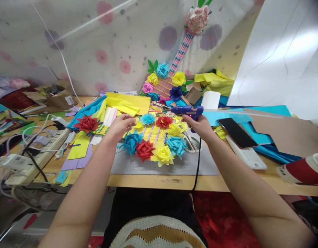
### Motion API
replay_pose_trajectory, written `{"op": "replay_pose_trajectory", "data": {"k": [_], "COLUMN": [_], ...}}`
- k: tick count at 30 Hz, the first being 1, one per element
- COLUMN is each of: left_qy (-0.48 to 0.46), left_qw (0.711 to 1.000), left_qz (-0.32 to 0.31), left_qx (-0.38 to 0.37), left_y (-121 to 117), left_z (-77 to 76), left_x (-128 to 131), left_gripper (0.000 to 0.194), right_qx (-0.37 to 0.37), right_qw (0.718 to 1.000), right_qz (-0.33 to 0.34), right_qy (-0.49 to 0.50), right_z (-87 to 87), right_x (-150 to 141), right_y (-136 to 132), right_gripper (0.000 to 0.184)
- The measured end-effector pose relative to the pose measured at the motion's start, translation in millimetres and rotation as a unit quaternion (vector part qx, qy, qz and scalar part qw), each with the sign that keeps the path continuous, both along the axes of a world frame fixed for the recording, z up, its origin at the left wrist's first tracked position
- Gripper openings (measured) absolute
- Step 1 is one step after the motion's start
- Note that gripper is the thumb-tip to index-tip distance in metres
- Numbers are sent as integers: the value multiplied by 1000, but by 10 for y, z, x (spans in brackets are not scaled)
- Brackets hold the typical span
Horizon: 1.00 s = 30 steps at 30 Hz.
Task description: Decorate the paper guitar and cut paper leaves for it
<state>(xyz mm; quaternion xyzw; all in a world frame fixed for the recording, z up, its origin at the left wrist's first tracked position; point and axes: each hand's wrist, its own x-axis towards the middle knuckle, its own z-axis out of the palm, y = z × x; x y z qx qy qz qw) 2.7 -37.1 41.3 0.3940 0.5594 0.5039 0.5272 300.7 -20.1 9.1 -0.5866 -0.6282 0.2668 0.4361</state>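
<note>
My right hand (200,126) is closed round the grip of a blue glue gun (187,110), whose nozzle points left over a paper craft piece (154,137) ringed with blue, red and yellow paper flowers. A black cord (198,165) drops from the gun over the table edge. My left hand (121,124) hovers at the craft's left edge with fingers curled; something small and yellow sits at its fingertips, but I cannot make out whether it is held. The craft lies on a grey cutting mat (148,167).
A finished paper guitar (174,74) with flowers leans on the wall behind. A phone (236,132), a white keyboard (248,155) and a red cup (302,169) are on the right. Scissors (191,143) lie beside the craft. A power strip (35,151) with cables, a red flower (86,123) and paper scraps fill the left.
</note>
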Motion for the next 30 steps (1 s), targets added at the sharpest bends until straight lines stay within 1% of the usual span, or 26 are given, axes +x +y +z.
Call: {"op": "replay_pose_trajectory", "data": {"k": [2,4,6,8,11,17,22,26,30], "left_qy": [8,18,26,30,32,30,68,119,199], "left_qw": [1000,1000,1000,999,999,999,998,993,980], "left_qz": [5,11,17,21,23,20,16,22,27], "left_qx": [2,8,4,-3,-10,-11,-5,-3,-1], "left_y": [16,22,21,18,16,26,36,19,4], "left_z": [-17,-56,-99,-132,-149,-127,-141,-136,-152], "left_x": [-105,-172,-203,-209,-204,-211,-202,-187,-207], "left_gripper": [32,32,31,32,33,29,30,26,17], "right_qx": [-10,-20,-43,-74,-106,-152,-186,-163,-91], "right_qw": [998,993,985,972,961,942,935,934,931], "right_qz": [-54,-111,-153,-181,-182,-172,-155,-181,-233], "right_qy": [-3,-25,-73,-129,-181,-246,-260,-261,-266], "right_z": [-101,-209,-306,-383,-468,-604,-614,-606,-629], "right_x": [156,311,427,484,481,444,458,457,412], "right_y": [35,66,81,79,67,112,121,10,-225], "right_gripper": [50,51,51,49,48,54,57,58,46]}}
